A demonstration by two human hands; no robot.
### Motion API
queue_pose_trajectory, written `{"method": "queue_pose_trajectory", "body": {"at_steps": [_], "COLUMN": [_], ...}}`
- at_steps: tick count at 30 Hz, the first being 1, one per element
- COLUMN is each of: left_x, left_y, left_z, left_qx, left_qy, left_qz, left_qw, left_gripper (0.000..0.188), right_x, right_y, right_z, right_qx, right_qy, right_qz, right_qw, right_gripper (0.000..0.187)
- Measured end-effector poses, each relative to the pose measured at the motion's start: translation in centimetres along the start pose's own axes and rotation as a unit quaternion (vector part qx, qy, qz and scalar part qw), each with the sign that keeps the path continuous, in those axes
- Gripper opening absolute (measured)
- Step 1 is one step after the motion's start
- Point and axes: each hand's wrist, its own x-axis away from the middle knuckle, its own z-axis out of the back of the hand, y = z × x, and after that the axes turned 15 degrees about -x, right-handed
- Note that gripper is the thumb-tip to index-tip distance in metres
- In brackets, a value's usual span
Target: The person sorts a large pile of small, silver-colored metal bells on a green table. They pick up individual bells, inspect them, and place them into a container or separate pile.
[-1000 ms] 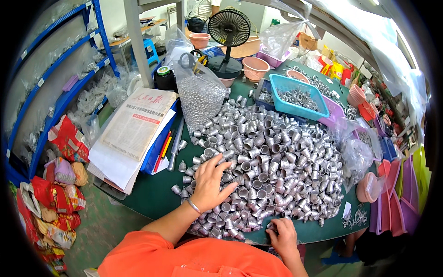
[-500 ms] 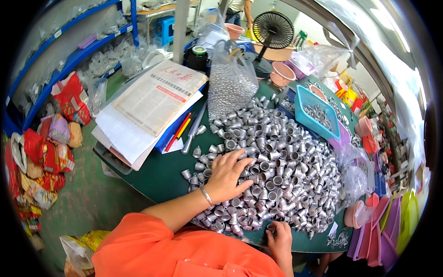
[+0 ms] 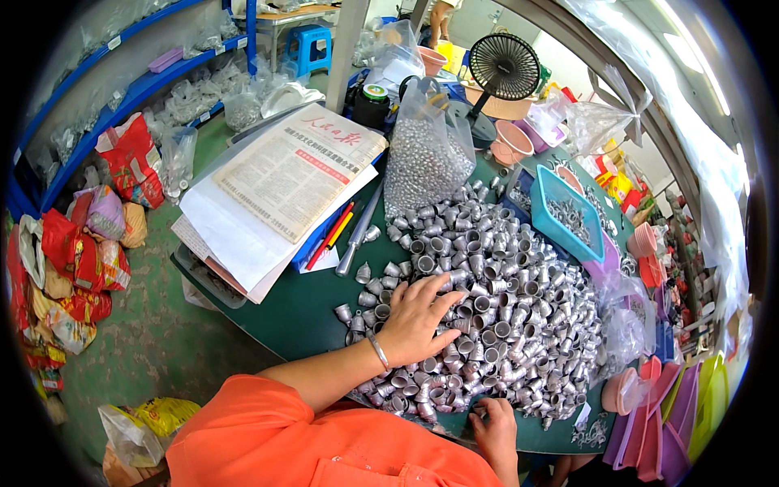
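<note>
"Resting where, that left hand [image 3: 412,328]?"

"Spread loosely on top of the metal cups [image 3: 519,316], which heap up on the near side of the blue basket [image 3: 568,213]."

"And the right hand [image 3: 495,426]?"

"Curled at the near edge of the cups, farther from the blue basket; whether it grips anything, I cannot tell."

"How do the cups lie?"

"Every way, no shared axis: dull silver, mouths round and hollow."
</note>
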Motion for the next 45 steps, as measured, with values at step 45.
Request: {"method": "queue_pose_trajectory", "body": {"at_steps": [45], "left_x": [-0.8], "left_y": [-0.1], "left_z": [-0.7], "left_qx": [-0.048], "left_qy": [-0.04], "left_qz": [-0.052], "left_qw": [0.997], "left_gripper": [0.057], "right_x": [0.2], "right_y": [4.2], "right_z": [-0.1], "right_qx": [-0.704], "right_qy": [0.036], "right_qz": [-0.067], "right_qw": [0.706], "right_gripper": [0.037]}}
